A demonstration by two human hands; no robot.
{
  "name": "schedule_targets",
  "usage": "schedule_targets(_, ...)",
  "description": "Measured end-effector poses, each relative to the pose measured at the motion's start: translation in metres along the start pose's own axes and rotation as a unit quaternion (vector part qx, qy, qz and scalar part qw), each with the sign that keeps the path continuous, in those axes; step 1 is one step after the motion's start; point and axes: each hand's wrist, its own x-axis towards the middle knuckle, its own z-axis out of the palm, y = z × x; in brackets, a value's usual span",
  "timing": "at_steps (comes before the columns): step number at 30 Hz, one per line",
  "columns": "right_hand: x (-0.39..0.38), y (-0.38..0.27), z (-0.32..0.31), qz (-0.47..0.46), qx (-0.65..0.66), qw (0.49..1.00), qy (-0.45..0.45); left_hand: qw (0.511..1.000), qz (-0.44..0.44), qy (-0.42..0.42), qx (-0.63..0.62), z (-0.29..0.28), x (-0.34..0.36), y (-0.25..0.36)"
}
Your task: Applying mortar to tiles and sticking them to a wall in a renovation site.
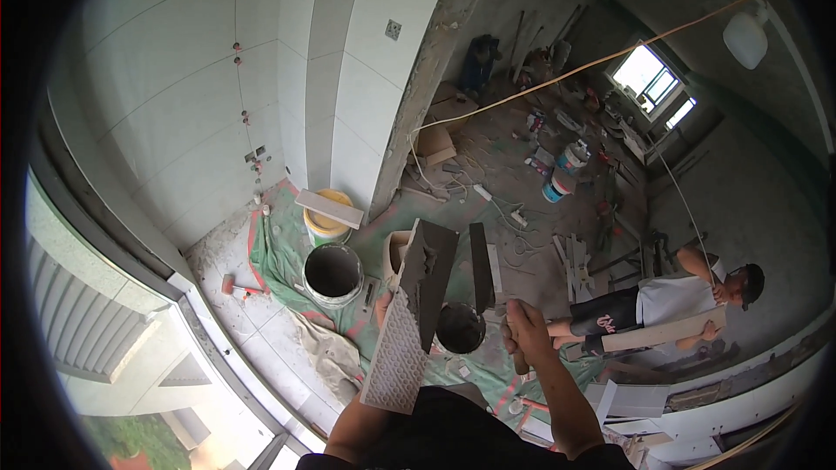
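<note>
My left hand (383, 306) grips the edge of a long tile strip (394, 367), held tilted in front of me with its ribbed back up. Grey mortar (438, 274) covers the far part of that back, while the near end shows its bare pattern. In my right hand (529, 332) is the handle of a trowel, fingers closed round it. The dark trowel blade (480, 268) points away from me, to the right of the tile and apart from it. Beneath the two stands a bucket (460, 331) with dark contents, partly hidden by the tile.
A larger bucket (333, 273) and a yellow bucket (320, 228) with a strip (331, 207) across it stand on green sheeting (280, 248). A mallet (231, 285) lies at left, beside the window. On the right another person (675, 300) holds a long strip (666, 332). Tools and debris litter the far floor.
</note>
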Motion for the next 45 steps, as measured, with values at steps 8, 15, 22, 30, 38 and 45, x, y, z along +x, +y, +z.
schedule_targets(8,-0.049,0.064,0.050,-0.147,-0.297,0.940,-0.078,0.997,-0.045,-0.015,-0.053,0.001,0.011,0.007)
schedule_targets(15,-0.079,0.015,-0.045,-0.044,-0.368,0.922,-0.111,0.996,-0.011,-0.009,-0.088,0.009,0.027,0.006)
schedule_targets(22,-0.026,-0.077,-0.059,0.026,-0.202,0.973,-0.110,0.995,0.009,0.099,0.006,0.066,0.015,-0.029)
schedule_targets(30,0.044,-0.121,-0.033,0.012,-0.266,0.947,-0.181,0.991,-0.002,0.131,-0.004,0.045,0.004,-0.034)
schedule_targets(38,0.018,-0.086,-0.007,0.075,-0.361,0.883,-0.289,0.996,-0.024,0.068,0.045,0.012,-0.001,-0.013)
schedule_targets(45,-0.023,-0.047,0.007,-0.040,-0.378,0.879,-0.287,0.975,0.071,0.199,0.061,-0.005,0.013,-0.017)
